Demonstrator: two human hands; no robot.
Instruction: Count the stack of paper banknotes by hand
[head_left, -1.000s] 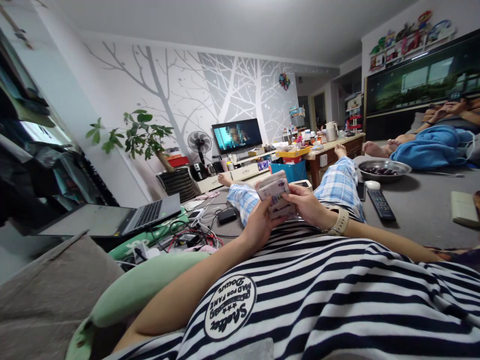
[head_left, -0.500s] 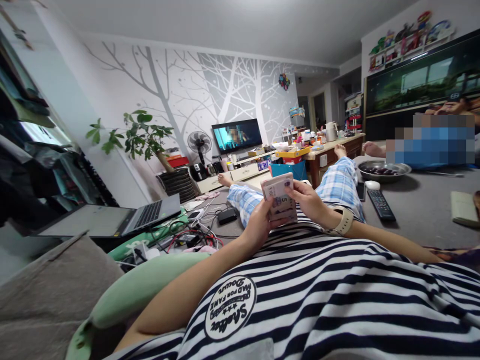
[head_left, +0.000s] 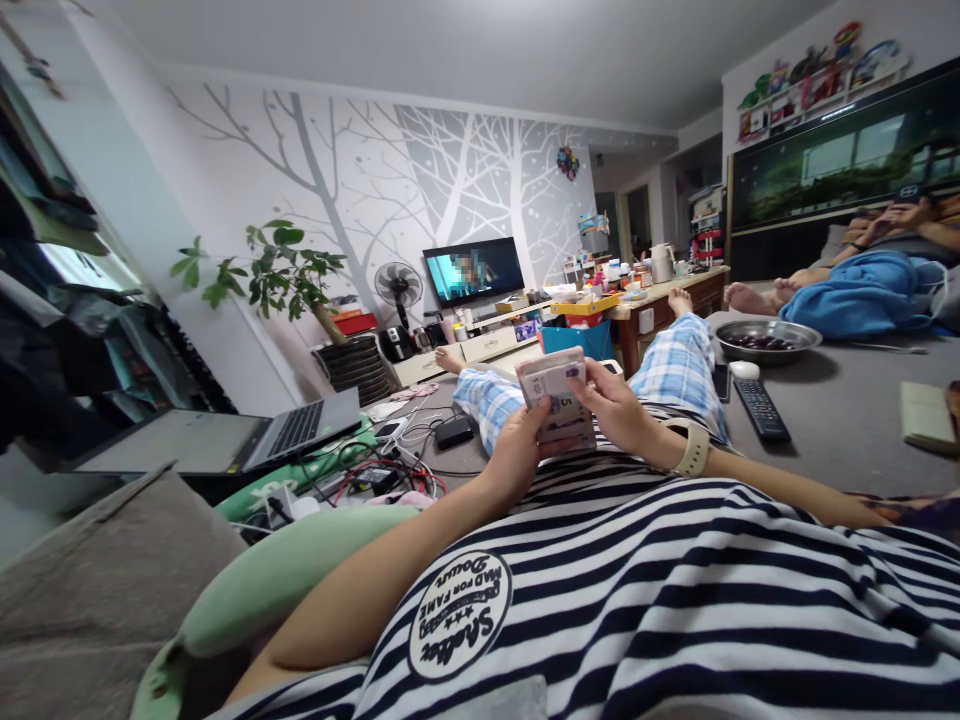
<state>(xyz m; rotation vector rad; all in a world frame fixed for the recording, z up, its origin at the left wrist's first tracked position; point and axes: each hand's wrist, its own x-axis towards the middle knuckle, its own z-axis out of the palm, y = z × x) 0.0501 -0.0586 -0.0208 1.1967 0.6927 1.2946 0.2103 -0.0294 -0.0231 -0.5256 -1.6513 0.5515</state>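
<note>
A stack of banknotes [head_left: 559, 385], the front one marked with a 5, stands tilted above my striped shirt. My left hand [head_left: 519, 448] grips its lower left side, thumb across the front and fingers behind. At the upper right edge, my right hand [head_left: 616, 405] pinches the notes between thumb and fingers; a pale watch [head_left: 691, 447] is on that wrist. How many notes there are cannot be made out. Part of a white phone-like object [head_left: 613, 367] shows just behind my right hand.
Right of my legs lie a remote control [head_left: 763, 410], a white mouse-like object [head_left: 745, 370] and a metal bowl [head_left: 769, 343] of dark round fruit. An open laptop [head_left: 300, 425] and tangled cables [head_left: 390, 470] are at left. Another person [head_left: 847, 275] reclines at far right under blue cloth.
The banknotes and both hands have shifted very slightly, with the notes' top edge fanned a little to the left. Both hands keep hold of the stack.
</note>
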